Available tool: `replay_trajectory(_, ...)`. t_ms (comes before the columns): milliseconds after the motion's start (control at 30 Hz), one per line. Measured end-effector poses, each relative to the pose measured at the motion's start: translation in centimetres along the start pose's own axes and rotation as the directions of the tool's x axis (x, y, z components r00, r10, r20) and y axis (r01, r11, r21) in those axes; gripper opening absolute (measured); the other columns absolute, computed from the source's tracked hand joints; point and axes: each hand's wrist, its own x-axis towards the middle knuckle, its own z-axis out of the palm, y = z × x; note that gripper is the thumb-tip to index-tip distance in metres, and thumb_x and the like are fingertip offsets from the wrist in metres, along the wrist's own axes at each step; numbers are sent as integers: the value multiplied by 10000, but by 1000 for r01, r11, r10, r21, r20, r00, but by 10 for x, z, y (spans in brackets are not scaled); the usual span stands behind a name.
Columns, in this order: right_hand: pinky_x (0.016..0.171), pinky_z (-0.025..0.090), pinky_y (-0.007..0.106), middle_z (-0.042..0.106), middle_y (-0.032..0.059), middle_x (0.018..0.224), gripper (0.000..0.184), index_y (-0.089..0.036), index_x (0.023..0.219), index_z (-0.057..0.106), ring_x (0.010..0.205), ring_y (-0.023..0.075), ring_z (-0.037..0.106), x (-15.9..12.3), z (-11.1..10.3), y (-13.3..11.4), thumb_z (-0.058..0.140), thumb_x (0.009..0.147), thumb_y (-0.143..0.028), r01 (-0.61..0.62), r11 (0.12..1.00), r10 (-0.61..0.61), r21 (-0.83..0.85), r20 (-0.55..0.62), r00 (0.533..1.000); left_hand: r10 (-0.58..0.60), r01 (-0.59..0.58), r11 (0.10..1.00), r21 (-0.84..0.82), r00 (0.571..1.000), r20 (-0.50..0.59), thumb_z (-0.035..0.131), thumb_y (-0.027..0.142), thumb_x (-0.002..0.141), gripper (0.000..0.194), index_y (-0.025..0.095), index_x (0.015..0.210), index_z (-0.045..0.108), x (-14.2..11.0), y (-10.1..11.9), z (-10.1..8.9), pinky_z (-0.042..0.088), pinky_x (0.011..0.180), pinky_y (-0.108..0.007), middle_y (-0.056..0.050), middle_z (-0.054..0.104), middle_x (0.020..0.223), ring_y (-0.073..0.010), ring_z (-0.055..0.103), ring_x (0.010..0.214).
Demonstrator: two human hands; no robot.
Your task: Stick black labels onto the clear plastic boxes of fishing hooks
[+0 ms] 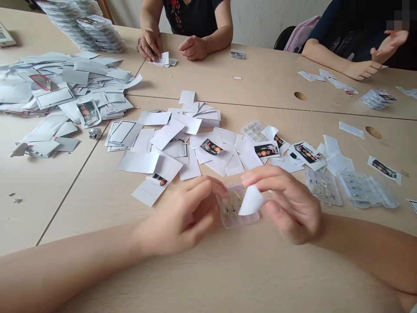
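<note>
On the table before me lies a small clear plastic box with several thin yellowish and dark pieces in compartments. My left hand is closed at the box's left side, its fingertips on the left edge and upper corner. Over the box's right part, my right hand pinches a small white slip of paper, which is curled and covers some of the compartments. What is on the slip's other side is hidden. Just beyond my hands are scattered white slips and black printed labels.
More clear boxes lie to the right, some stacked. A large heap of paper slips covers the left, with tall stacks of boxes behind. Across the table sit two people; one person's hands touch slips.
</note>
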Motion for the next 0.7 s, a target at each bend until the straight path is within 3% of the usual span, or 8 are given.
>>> replay_trajectory(100,838,485,394,627,81,979,256,-221,1041,602,946,214,591,0,-1,-2,483,854,-93,-73,994,62,-85,-124,990,-9,9,1000,0,1000,1,438,27,740,227,159,880,558,0,1,-1,475,753,-279,-72,565,1024,-162,562,868)
replay_trajectory(167,790,485,380,635,83,955,257,-214,1053,608,893,208,593,2,1,-2,512,846,-96,-36,986,23,-163,-81,996,59,-60,997,47,998,7,432,25,727,254,156,877,590,1,1,0,449,719,-285,-67,568,920,-167,539,820)
replay_trajectory(233,768,485,378,650,87,964,289,-202,1098,605,878,207,597,3,3,-2,542,833,-107,78,969,-71,-236,37,997,129,-130,987,92,991,26,437,21,716,281,148,912,595,1,2,1,417,696,-292,-54,553,816,-168,508,763)
replay_trajectory(300,794,482,389,660,95,1023,333,-192,1148,591,926,217,600,4,7,-1,563,822,-135,185,942,-147,-280,152,977,174,-177,978,110,984,40,439,19,723,229,143,868,566,2,1,4,389,669,-288,-39,525,751,-154,462,696)
replay_trajectory(400,841,468,413,649,108,1115,385,-179,1183,568,995,239,592,2,10,0,584,800,-206,241,924,-172,-295,243,955,196,-200,973,113,980,40,437,27,766,157,148,799,530,3,0,6,372,652,-284,-32,495,721,-142,405,647)
replay_trajectory(567,854,447,431,660,108,1093,463,-161,1184,559,1010,263,583,-1,11,-1,612,775,-371,250,929,-179,-273,260,949,212,-219,963,155,975,60,426,47,795,182,149,853,565,3,-1,8,375,670,-296,-55,490,758,-162,429,687)
replay_trajectory(700,812,447,415,678,98,999,320,-161,1068,628,946,239,600,2,10,-5,513,873,-388,200,959,-162,-200,193,968,217,-236,949,211,970,111,433,60,780,179,163,862,553,1,-1,9,383,720,-322,-70,499,825,-169,430,712)
